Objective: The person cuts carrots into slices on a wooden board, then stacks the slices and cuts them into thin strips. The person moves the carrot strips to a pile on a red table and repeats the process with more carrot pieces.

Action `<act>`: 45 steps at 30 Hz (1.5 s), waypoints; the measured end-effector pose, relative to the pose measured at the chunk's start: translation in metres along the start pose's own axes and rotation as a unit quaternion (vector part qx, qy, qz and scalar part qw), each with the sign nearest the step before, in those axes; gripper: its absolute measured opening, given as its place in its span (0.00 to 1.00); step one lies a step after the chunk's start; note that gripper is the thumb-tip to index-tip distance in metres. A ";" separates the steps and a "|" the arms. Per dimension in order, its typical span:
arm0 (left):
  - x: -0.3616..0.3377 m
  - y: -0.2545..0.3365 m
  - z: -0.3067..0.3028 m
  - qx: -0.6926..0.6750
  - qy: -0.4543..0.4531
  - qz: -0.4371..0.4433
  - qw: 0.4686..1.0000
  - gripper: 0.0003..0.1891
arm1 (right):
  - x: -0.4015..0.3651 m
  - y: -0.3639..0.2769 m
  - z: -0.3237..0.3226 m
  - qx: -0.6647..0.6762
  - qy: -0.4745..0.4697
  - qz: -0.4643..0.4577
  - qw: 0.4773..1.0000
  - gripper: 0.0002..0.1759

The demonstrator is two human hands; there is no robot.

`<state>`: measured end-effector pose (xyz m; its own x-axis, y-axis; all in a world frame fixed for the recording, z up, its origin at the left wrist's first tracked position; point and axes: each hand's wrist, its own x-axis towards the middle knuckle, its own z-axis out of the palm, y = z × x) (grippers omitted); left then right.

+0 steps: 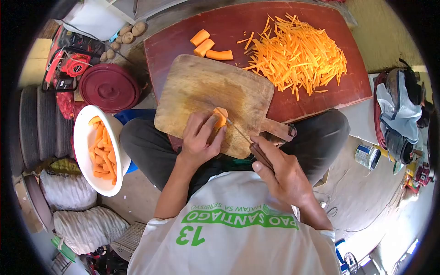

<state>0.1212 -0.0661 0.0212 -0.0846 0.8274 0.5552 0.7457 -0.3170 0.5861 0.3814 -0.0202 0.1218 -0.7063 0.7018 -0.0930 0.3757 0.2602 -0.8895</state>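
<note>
Past the shirt [238,243], the right hand [284,176] keeps a clenched grip on the knife [240,133]. Its blade angles left to the carrot [221,117] at the board's [206,87] near edge. The left hand [198,140] pinches the carrot, whose long axis lies across the blade.

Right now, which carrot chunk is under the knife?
The carrot chunk on the wooden cutting board, pinned by the left hand; the knife in the right hand rests against it. The other three chunks lie untouched on the red board.
</note>
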 end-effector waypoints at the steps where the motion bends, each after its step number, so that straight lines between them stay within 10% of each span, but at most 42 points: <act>1: 0.001 0.001 -0.001 0.005 -0.004 0.007 1.000 0.22 | 0.000 -0.005 -0.002 -0.017 -0.011 -0.001 1.000 0.34; 45: -0.009 -0.011 0.002 0.017 -0.005 0.049 0.999 0.22 | 0.021 -0.034 -0.015 -0.117 -0.087 0.009 0.989 0.29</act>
<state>0.1154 -0.0693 0.0083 -0.0027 0.7981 0.6025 0.7724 -0.3810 0.5081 0.3630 -0.0045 0.1572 -0.7837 0.5874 -0.2017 0.5032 0.4102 -0.7606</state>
